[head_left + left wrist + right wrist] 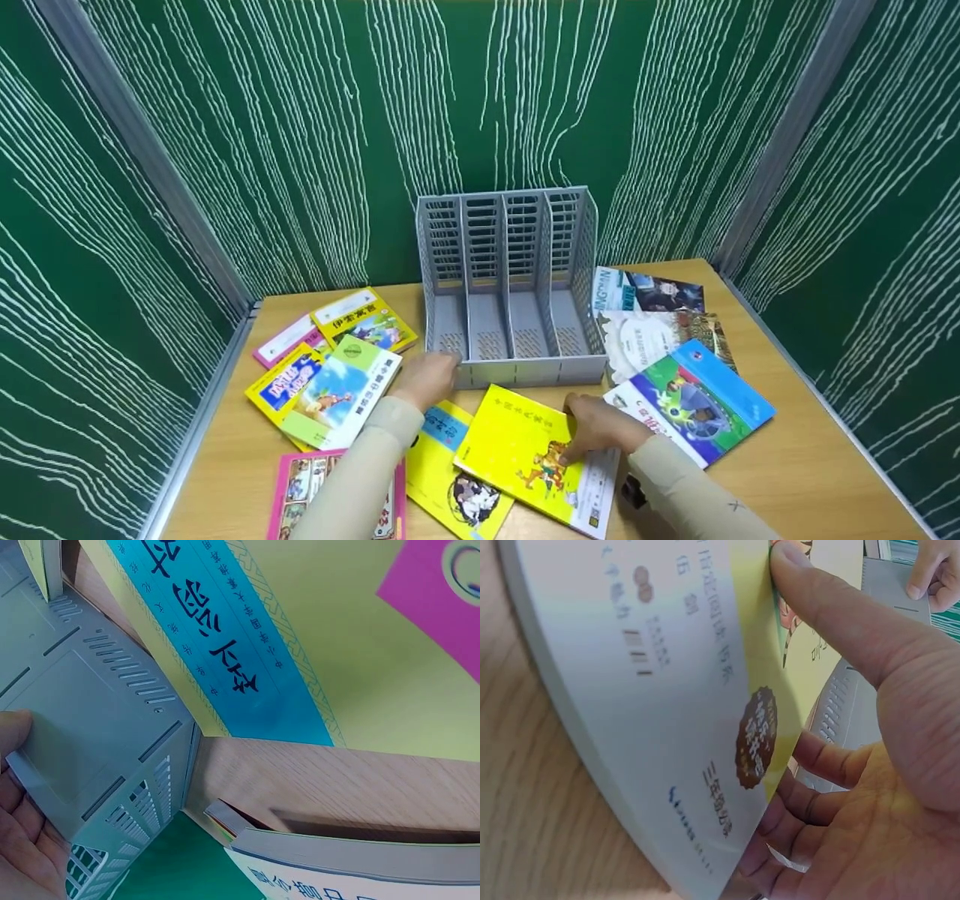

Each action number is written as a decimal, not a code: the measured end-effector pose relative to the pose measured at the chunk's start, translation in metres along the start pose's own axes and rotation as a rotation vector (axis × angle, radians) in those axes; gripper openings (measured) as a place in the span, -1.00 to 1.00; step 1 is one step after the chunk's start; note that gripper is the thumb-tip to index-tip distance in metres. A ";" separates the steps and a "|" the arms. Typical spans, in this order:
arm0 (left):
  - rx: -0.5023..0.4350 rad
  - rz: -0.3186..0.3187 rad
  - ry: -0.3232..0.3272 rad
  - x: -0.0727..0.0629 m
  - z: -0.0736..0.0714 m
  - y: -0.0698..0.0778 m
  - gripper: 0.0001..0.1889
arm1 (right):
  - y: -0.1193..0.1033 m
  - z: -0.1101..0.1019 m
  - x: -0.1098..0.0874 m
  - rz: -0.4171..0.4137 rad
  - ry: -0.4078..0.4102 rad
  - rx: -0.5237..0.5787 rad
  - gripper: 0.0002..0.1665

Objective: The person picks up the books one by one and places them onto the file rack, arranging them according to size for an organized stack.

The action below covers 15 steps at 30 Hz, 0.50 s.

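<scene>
A grey four-slot magazine holder (532, 370) stands near the back of the table, its slots facing front. My left hand (429, 379) grips its front left corner; in the left wrist view the thumb lies on the front panel (82, 712) and the other fingers curl underneath. My right hand (606, 424) pinches the right edge of a yellow book (510, 439) with a tiger picture, thumb on the cover and fingers beneath. That book is tilted and partly covers another yellow book (431, 457) with a blue title strip.
Left on the table is a group of books, including a green-and-white one (337, 397) on top. Nearer me a pink-edged book (285, 487) lies partly under my left forearm. To the right are a blue-green book (697, 405), a pale book (637, 341) and a dark-covered one (667, 292).
</scene>
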<state>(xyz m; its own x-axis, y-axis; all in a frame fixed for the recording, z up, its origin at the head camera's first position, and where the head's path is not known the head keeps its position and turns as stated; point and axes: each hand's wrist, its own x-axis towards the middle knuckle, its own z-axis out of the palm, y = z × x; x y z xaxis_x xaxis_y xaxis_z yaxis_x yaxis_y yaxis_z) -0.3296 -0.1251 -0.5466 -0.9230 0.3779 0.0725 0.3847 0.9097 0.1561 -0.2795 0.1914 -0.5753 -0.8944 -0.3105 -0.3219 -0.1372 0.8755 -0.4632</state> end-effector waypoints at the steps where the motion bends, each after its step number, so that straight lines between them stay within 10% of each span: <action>1: -0.002 0.003 0.001 0.000 0.000 0.000 -0.86 | 0.000 0.000 0.000 0.000 0.001 0.000 -0.04; 15: 0.008 0.029 0.025 0.001 0.001 -0.002 -0.81 | -0.001 0.000 -0.006 -0.033 0.036 0.067 0.04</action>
<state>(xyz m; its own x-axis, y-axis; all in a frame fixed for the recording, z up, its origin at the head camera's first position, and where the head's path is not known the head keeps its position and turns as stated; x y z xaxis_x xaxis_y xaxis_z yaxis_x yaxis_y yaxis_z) -0.3309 -0.1266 -0.5482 -0.9110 0.3998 0.1011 0.4111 0.8999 0.1458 -0.2741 0.1921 -0.5728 -0.9049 -0.3242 -0.2758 -0.1394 0.8379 -0.5278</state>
